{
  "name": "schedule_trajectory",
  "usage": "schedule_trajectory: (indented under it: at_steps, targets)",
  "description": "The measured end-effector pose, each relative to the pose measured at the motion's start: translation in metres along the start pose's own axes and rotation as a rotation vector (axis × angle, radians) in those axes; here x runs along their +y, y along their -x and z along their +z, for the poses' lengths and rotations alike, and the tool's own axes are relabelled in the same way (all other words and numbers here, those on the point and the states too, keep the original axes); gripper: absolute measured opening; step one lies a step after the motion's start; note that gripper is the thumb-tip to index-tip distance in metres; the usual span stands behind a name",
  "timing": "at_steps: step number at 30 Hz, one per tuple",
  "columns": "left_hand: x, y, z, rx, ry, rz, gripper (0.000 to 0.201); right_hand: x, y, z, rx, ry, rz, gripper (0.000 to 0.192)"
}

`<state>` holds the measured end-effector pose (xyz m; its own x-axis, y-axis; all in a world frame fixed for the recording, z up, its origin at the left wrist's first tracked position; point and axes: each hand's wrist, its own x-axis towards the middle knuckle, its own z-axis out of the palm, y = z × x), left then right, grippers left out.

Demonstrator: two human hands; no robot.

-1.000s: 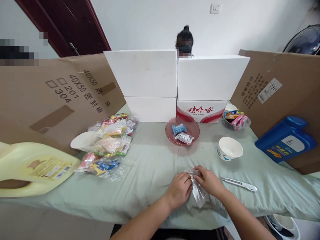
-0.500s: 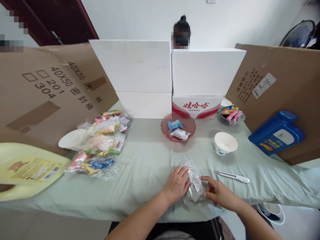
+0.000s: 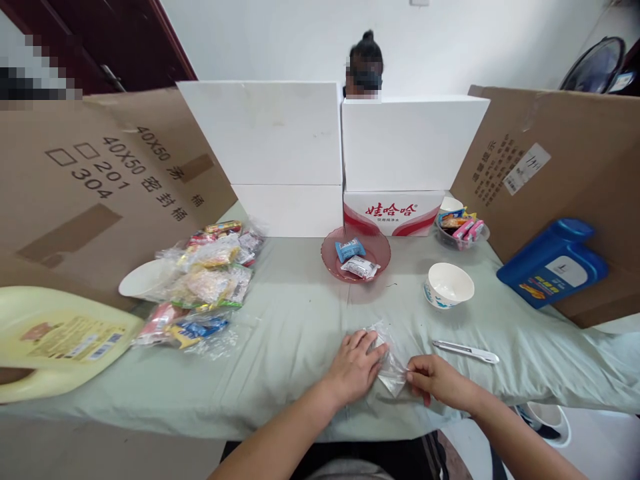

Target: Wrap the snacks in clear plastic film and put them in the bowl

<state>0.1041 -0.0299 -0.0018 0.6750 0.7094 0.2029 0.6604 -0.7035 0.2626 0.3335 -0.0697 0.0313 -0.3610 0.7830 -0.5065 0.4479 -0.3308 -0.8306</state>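
Yellow jug [image 3: 65, 377]: cropped by the left edge. Clear plastic packet [image 3: 393, 382]: partly covered by the left hand [image 3: 354, 365]. Person [image 3: 365, 65]: hidden below the head by white boxes [image 3: 415, 143]. Sticker [image 3: 527, 169] on the right-hand carton [image 3: 575, 173]: fine print illegible.

R hand [image 3: 437, 381] now pinches clear bag [image 3: 392, 379] at R edge; index outstretched b4.
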Motion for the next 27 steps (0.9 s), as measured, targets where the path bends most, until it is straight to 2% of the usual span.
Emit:
schedule_trajectory:
  at_steps: [2,6,8,10,11,12,14,16,18,20,23,25,27]
  targets:
    - [0.001,0.0,0.001,0.006,-0.021,0.001,0.039,0.008,0.004,0.003,0.1,0.04,0.008,0.021]
    - [0.002,0.0,0.003,0.012,-0.041,-0.01,0.042,0.02,0.014,0.006,0.171,0.167,0.029,0.014]
    - [0.002,0.0,0.004,0.014,-0.038,-0.017,0.043,0.019,0.017,0.004,0.335,0.333,0.042,0.014]
    - [0.003,-0.001,0.004,0.006,-0.026,-0.016,0.044,0.013,0.017,0.003,0.602,0.573,-0.06,0.02]
    - [0.004,-0.002,0.004,-0.002,-0.019,-0.014,0.045,0.01,0.016,0.004,0.703,0.697,-0.17,0.025]
    - [0.005,-0.002,0.004,-0.013,-0.011,-0.012,0.047,0.006,0.014,0.006,0.745,0.813,-0.31,0.031]
    - [0.005,-0.002,0.005,-0.024,0.001,-0.016,0.05,0.003,0.008,0.017,0.65,1.005,-0.59,0.045]
    - [0.002,-0.001,0.004,-0.016,0.009,-0.029,0.052,0.007,0.003,0.032,0.514,1.137,-0.749,0.059]
    - [-0.005,0.001,0.001,0.007,-0.001,-0.059,0.054,0.019,0.002,0.046,0.482,1.217,-0.781,0.066]
    - [-0.014,0.002,-0.006,0.055,-0.042,-0.128,0.055,0.034,0.005,0.056,0.525,1.278,-0.76,0.065]
    - [-0.02,0.001,-0.017,0.181,-0.097,-0.24,0.04,0.049,0.01,0.065,0.602,1.353,-0.731,0.059]
    - [-0.014,-0.003,-0.02,0.196,-0.046,-0.141,0.029,0.05,0.01,0.067,0.657,1.371,-0.722,0.056]
    - [-0.003,-0.01,-0.017,0.121,0.045,0.054,0.022,0.046,0.01,0.067,0.672,1.35,-0.742,0.053]
